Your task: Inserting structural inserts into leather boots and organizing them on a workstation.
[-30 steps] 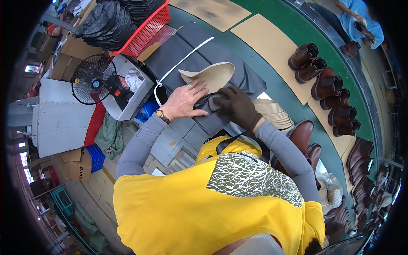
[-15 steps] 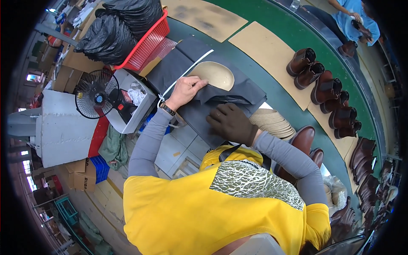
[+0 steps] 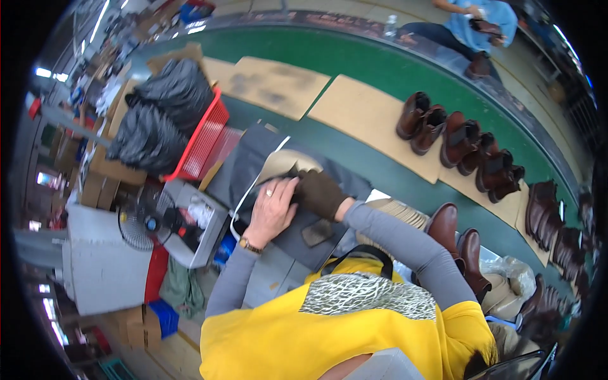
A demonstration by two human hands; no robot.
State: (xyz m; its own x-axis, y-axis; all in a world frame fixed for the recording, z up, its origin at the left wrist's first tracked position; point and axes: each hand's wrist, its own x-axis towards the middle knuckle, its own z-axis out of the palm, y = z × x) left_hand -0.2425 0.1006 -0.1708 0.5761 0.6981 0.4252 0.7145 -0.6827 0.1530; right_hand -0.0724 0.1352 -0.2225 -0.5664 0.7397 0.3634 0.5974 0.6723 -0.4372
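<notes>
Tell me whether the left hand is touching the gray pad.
Apart: the head view shows a strip of dark sheet between the left hand and the gray pad.

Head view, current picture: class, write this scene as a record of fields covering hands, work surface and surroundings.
Right hand: dark-gloved, at the beige curved piece; grip unclear
Left hand: bare, near the same piece; grip unclear
Grey pad: on the dark sheet, held by neither hand
Right side: stacked beige pieces; brown boots on cardboard sheets
Left side: fan; red basket with black bags
Background: person in blue holding a brown shoe
</notes>
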